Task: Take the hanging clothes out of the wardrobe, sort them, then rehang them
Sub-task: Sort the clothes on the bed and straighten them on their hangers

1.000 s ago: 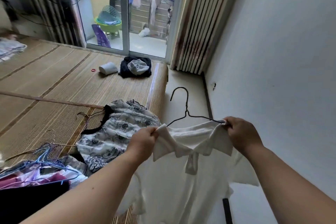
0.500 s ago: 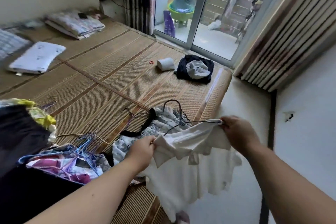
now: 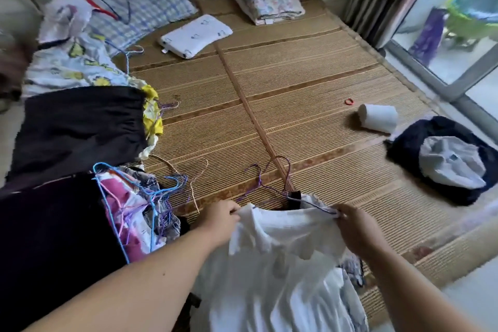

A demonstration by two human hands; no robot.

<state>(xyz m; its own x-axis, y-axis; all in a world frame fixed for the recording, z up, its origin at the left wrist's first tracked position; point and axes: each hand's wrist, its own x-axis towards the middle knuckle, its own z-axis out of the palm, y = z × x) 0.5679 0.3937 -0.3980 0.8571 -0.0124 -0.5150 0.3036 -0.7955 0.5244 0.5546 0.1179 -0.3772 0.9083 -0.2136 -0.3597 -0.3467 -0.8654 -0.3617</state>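
Left hand [image 3: 219, 219] and right hand [image 3: 351, 221] each in closed grip on a shoulder of the white shirt [image 3: 283, 259]. Shirt hangs over the near mat [image 3: 310, 116]; hanger pile [image 3: 161, 188] lies left.

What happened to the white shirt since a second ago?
Both hands, left hand and right hand, swung the white shirt from over the bare floor by the wall to over the woven mat, lower and nearer the clothes pile. The view turned left with it. The grip stayed the same: each hand pinches a shoulder, and the wire hanger is still inside the collar.
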